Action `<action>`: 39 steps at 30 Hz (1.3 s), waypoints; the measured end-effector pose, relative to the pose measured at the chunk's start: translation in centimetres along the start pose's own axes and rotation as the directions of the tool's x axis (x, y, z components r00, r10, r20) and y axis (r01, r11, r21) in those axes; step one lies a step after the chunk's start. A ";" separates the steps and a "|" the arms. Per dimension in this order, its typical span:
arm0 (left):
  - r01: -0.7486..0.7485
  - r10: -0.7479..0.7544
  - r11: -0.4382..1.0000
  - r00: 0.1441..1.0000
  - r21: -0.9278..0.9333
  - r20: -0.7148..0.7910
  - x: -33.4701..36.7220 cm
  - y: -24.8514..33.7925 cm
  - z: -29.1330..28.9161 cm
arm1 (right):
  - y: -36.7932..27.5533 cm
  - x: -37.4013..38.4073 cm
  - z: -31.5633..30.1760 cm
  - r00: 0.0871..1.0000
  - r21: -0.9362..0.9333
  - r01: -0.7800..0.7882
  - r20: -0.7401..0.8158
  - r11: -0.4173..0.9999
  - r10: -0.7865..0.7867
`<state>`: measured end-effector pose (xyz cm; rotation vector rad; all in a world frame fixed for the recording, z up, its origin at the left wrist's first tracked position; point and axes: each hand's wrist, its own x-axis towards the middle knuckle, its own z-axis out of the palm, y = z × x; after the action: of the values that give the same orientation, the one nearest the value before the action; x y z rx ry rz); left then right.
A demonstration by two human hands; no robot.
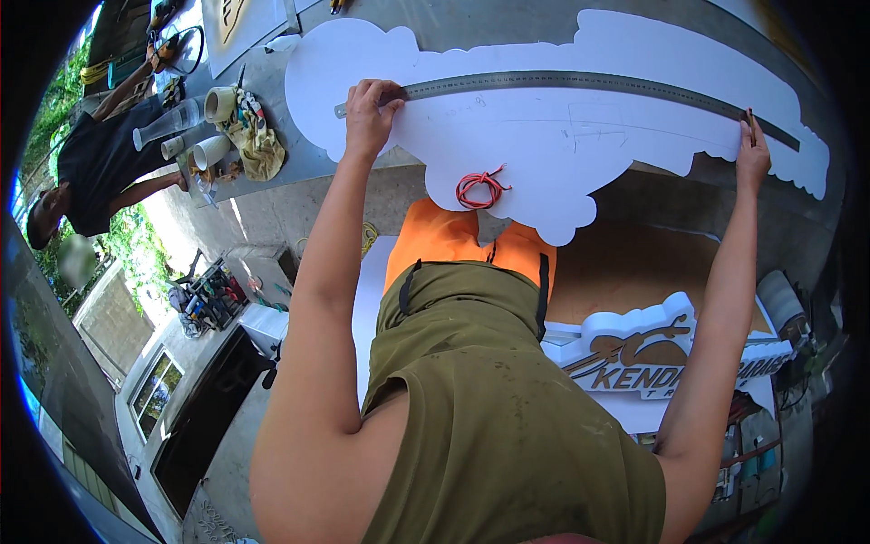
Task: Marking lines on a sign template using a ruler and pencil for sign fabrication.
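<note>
**Workshop Surface: Stability Hazards**

A grey worktable (313,168) carries the white cut-out board (362,45), whose lobed near side projects beyond the worktable's near edge. The long ruler (544,79) lies lengthwise across the board.

Left hand (367,122): thumb and fingers grip the ruler near its left end.
Right hand (752,156): fingers pinch a slim dark implement (749,114), kind unclear, at the ruler toward its right end.

Possible faults:
1. Ruler pivot. Cause: slackened left grip, or sideways pressure from the right hand.
2. Board shift or flex. Cause: the person's orange trousers (435,238) are close beneath the overhang and could nudge it.
3. Cord drop. Cause: the coiled red cord (495,189) rests on a lobe that appears unsupported; a bump could dislodge it.

Surroundings: a stained cloth (258,145), a white cup (211,152) and a clear bottle (177,120) crowd the worktable's left end, limiting leftward board movement. Another person (109,168) is beyond that end. A layered sign (634,349) sits apart from the near edge, to the right.
</note>
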<state>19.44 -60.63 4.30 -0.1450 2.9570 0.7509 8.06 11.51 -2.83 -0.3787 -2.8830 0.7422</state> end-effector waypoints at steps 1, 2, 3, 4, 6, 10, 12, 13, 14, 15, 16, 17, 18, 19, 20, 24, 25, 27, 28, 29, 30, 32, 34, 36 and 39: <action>0.002 -0.002 1.000 1.000 0.001 0.001 0.0 0.0 0.0 | 0.0 0.0 0.0 1.000 0.000 0.000 0.002 1.000 0.000; 0.005 -0.005 1.000 1.000 0.002 -0.005 0.0 0.0 0.0 | 0.0 0.1 0.0 1.000 -0.016 -0.021 0.010 1.000 0.021; 0.008 -0.007 1.000 1.000 0.004 -0.012 0.0 -0.1 0.1 | -0.1 0.1 -0.1 0.999 -0.033 -0.042 0.017 0.999 0.043; 0.007 -0.007 1.000 1.000 0.005 -0.012 0.0 -0.1 0.1 | -0.1 0.0 -0.1 0.999 -0.032 -0.043 0.017 0.999 0.044; 0.003 -0.003 1.000 1.000 -0.011 -0.006 0.1 -0.1 0.2 | 0.0 0.0 -0.1 0.999 -0.026 -0.031 0.009 0.999 0.031; -0.009 0.009 1.000 1.000 -0.002 -0.009 0.2 -0.1 0.3 | -0.2 -0.1 -0.2 0.999 -0.023 -0.041 0.002 0.999 0.041; 0.004 -0.005 1.000 1.000 -0.018 -0.013 0.3 -0.1 0.2 | -0.6 -0.2 -0.1 0.998 -0.028 -0.061 0.011 0.998 0.061; 0.005 -0.005 1.000 1.000 -0.018 -0.013 0.2 -0.2 0.1 | -0.8 -0.2 -0.1 0.998 -0.028 -0.060 0.011 0.998 0.060; 0.010 -0.010 1.000 1.000 -0.014 -0.014 0.2 -0.2 0.1 | -0.8 -0.2 -0.1 0.997 -0.039 -0.074 0.022 0.996 0.075; 0.015 -0.015 1.000 1.000 -0.009 -0.015 0.2 -0.2 0.2 | -0.9 -0.2 -0.1 0.995 -0.050 -0.088 0.033 0.995 0.090; 0.016 -0.016 1.000 1.000 -0.009 -0.015 0.2 -0.2 0.2 | -0.9 -0.2 -0.1 0.995 -0.051 -0.088 0.034 0.995 0.090; 0.029 -0.029 0.999 1.000 -0.015 -0.007 0.3 -0.1 0.2 | -0.8 -0.2 -0.2 0.997 -0.040 -0.073 0.027 0.997 0.074; 0.042 -0.042 0.999 0.999 -0.019 0.001 0.3 -0.1 0.2 | -0.7 -0.3 -0.2 0.998 -0.029 -0.059 0.021 0.998 0.060; 0.043 -0.043 0.999 0.999 -0.019 0.003 0.3 -0.1 0.3 | -0.6 -0.4 -0.2 0.998 -0.029 -0.060 0.023 0.998 0.061; 0.051 -0.051 0.998 0.999 -0.022 0.005 0.4 -0.1 0.2 | -0.7 -0.3 -0.3 0.999 -0.015 -0.047 0.019 0.999 0.047; 0.092 -0.092 0.995 0.996 -0.034 0.020 0.4 -0.1 0.0 | -0.8 -0.2 0.0 0.999 0.009 -0.045 0.018 0.999 0.045; 0.093 -0.092 0.995 0.996 -0.033 0.019 0.4 -0.1 -0.1 | -0.9 -0.2 0.0 0.999 0.010 -0.045 0.019 0.999 0.045; 0.110 -0.108 0.993 0.994 -0.047 0.029 0.5 -0.1 -0.1 | -0.5 -0.1 0.0 0.998 -0.034 -0.054 0.017 0.998 0.054; 0.109 -0.108 0.993 0.994 -0.048 0.027 0.6 -0.1 -0.1 | -0.3 0.0 0.1 0.998 -0.034 -0.053 0.016 0.998 0.054; 0.115 -0.114 0.992 0.993 -0.048 0.035 0.6 -0.1 -0.1 | -0.1 0.0 0.2 0.999 -0.018 -0.043 0.008 0.999 0.043; 0.122 -0.120 0.991 0.992 -0.049 0.043 0.7 0.0 -0.1 | 0.0 0.1 0.3 1.000 -0.001 -0.032 -0.001 1.000 0.032; 0.102 -0.101 0.995 0.994 -0.022 0.048 0.8 -0.2 -0.3 | 0.1 0.2 0.5 0.998 -0.018 -0.063 0.020 0.998 0.063; 0.078 -0.078 0.997 0.996 0.000 0.051 1.0 -0.4 -0.7 | -0.2 0.4 0.7 0.995 -0.037 -0.093 0.034 0.995 0.094; 0.144 -0.136 0.984 0.987 -0.104 0.083 1.6 0.5 -0.3 | 0.3 0.3 -0.3 0.999 -0.059 -0.035 -0.019 0.998 0.033; 0.107 -0.100 0.992 0.990 -0.060 0.097 1.8 0.6 -0.3 | -0.8 -0.3 -1.1 0.998 0.067 -0.004 -0.062 0.998 0.008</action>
<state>17.52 -60.35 4.62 -0.2584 2.8137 0.8167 8.42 11.21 -1.46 -0.3951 -2.7920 0.8104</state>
